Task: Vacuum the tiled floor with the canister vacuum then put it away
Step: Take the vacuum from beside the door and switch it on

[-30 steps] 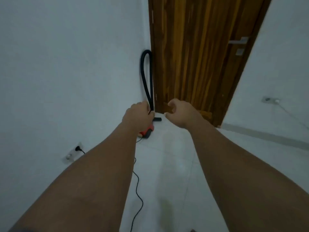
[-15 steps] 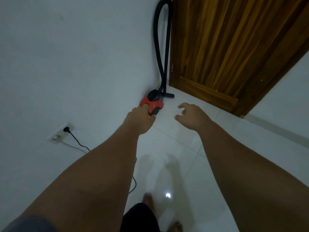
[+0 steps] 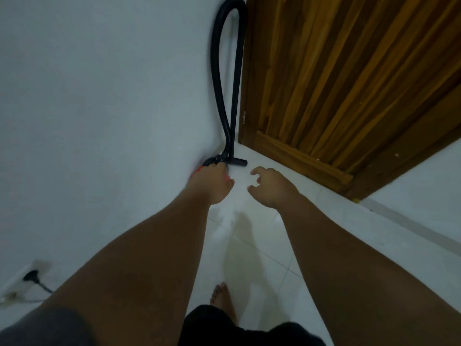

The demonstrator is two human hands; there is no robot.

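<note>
Left hand [image 3: 212,183] reaches down onto the canister vacuum [image 3: 210,161], which sits on the tiled floor [image 3: 262,245] tight in the corner where the white wall [image 3: 99,96] meets the wooden door [image 3: 349,71]. The hand covers most of the red body, so only a sliver of red at its left edge and the black top beyond the fingertips show. The fingers bend over the top of the machine, but they are blurred, and I cannot tell whether they actually grip it or only lie on it. Right hand [image 3: 272,188] hovers just beside the left one, above bare floor, with its fingers loosely curled and the thumb apart, holding nothing. A black hose [image 3: 216,71] rises from the vacuum in a tall narrow loop against the wall and comes back down next to the door frame, ending in a short black nozzle [image 3: 240,162] that lies flat on the floor, close to the left fingertips. Low on the wall at the left edge of the view is a white socket [image 3: 15,280] with a black plug [image 3: 32,273] in it, and a dark cord [image 3: 45,287] runs from it behind the left forearm. Below the arms a bare foot [image 3: 222,298] stands on the tiles, next to dark shorts [image 3: 224,325].
</note>
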